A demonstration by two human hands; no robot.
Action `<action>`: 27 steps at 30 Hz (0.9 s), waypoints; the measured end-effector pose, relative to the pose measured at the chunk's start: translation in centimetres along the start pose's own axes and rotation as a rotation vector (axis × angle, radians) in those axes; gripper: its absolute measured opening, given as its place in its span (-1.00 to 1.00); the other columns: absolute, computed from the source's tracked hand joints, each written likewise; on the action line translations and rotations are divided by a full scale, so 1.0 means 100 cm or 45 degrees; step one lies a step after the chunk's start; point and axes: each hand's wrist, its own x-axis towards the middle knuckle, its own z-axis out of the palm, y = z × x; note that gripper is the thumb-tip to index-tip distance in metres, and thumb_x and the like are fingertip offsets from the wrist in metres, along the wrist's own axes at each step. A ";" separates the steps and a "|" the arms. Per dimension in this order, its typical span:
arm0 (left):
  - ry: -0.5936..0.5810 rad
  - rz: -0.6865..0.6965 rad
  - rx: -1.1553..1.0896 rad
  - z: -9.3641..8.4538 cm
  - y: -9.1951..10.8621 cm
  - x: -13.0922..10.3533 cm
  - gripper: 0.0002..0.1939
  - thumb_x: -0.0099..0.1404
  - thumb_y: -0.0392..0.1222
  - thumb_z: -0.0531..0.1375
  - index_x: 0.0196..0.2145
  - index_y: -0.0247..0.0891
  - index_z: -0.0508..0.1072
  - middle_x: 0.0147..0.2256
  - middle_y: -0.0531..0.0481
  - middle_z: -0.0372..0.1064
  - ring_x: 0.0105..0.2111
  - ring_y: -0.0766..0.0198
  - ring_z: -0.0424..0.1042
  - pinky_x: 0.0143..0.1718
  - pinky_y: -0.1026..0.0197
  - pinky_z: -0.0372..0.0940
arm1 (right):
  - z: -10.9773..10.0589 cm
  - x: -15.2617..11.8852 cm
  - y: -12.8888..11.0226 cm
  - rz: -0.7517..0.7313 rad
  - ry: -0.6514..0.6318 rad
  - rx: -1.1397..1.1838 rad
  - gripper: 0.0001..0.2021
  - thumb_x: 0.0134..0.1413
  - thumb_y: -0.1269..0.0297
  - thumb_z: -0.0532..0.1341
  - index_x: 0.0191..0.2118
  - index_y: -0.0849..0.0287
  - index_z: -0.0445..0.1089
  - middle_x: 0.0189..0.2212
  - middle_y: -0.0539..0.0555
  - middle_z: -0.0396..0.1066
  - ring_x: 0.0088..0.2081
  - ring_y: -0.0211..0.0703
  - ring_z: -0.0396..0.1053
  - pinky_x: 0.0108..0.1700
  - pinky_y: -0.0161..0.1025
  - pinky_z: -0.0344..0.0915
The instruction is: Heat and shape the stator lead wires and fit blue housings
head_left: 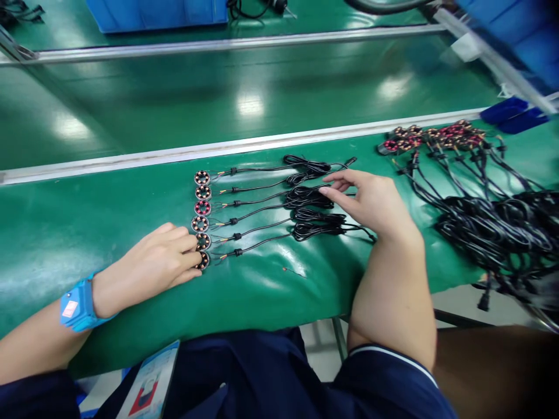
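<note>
Several ring-shaped motor stators with copper windings stand in a column on the green work surface; one has red windings. Thin wires join each to a black cable, coiled into a bundle at its right end. My left hand, wearing a blue wrist strap, has its fingers around the nearest stator and partly covers it. Above the right ends of the coiled cables hovers my right hand, thumb and forefinger slightly apart, with nothing visible between them.
At right lies a pile of black cables, with more stators heaped behind it. Blue bins stand beyond a metal rail. A small wire scrap lies near the front edge. Another person's arm shows at lower right.
</note>
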 end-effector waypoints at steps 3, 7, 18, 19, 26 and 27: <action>0.039 -0.038 0.014 -0.002 -0.001 -0.002 -0.77 0.49 -0.01 0.18 -0.29 -0.18 0.43 -0.32 0.02 0.34 -0.29 0.12 0.30 -0.24 0.03 0.08 | 0.002 0.000 0.003 -0.018 0.009 0.017 -0.66 0.16 0.03 0.26 -0.07 0.14 0.55 -0.30 0.11 0.55 -0.28 -0.01 0.50 -0.14 -0.11 0.37; 0.203 -0.164 0.007 -0.005 -0.008 -0.002 -0.76 0.52 0.02 0.11 -0.19 -0.18 0.42 -0.29 0.01 0.38 -0.27 0.13 0.36 -0.22 0.05 0.14 | 0.004 0.002 0.005 -0.039 0.037 0.027 -0.64 0.18 0.01 0.24 -0.06 0.15 0.54 -0.26 0.14 0.57 -0.24 0.03 0.51 -0.12 -0.10 0.40; 0.429 -0.450 -0.071 0.020 -0.006 0.013 -0.04 0.39 0.40 0.08 0.42 -0.36 -0.09 0.36 -0.39 0.06 0.40 -0.22 -0.01 0.32 -0.21 0.07 | 0.032 0.016 0.004 -0.221 0.230 -0.217 -0.50 0.40 0.01 -0.02 0.22 0.18 0.38 0.21 0.26 0.39 0.25 0.16 0.31 0.28 0.14 0.17; 0.417 -0.432 -0.056 0.024 -0.003 0.016 0.10 0.32 0.50 0.07 0.45 -0.39 -0.21 0.40 -0.43 -0.07 0.43 -0.26 -0.13 0.36 -0.26 -0.01 | 0.037 0.018 0.004 -0.212 0.231 -0.237 -0.48 0.41 0.00 -0.03 0.26 0.18 0.33 0.26 0.26 0.33 0.30 0.17 0.25 0.32 0.18 0.12; 0.308 -0.369 0.046 0.055 0.012 0.029 0.42 0.13 0.69 0.00 0.44 -0.51 -0.49 0.43 -0.56 -0.37 0.44 -0.40 -0.32 0.38 -0.40 -0.14 | 0.059 0.030 0.006 -0.145 0.094 -0.277 -0.39 0.42 -0.08 -0.08 0.39 0.18 0.15 0.36 0.25 0.19 0.41 0.19 0.06 0.38 0.29 -0.04; 0.301 -0.367 0.049 0.057 0.012 0.030 0.40 0.15 0.68 -0.01 0.44 -0.51 -0.49 0.43 -0.56 -0.36 0.44 -0.38 -0.31 0.38 -0.39 -0.13 | 0.059 0.031 0.006 -0.148 0.092 -0.286 -0.38 0.42 -0.09 -0.09 0.38 0.19 0.16 0.33 0.27 0.23 0.38 0.20 0.11 0.37 0.29 -0.03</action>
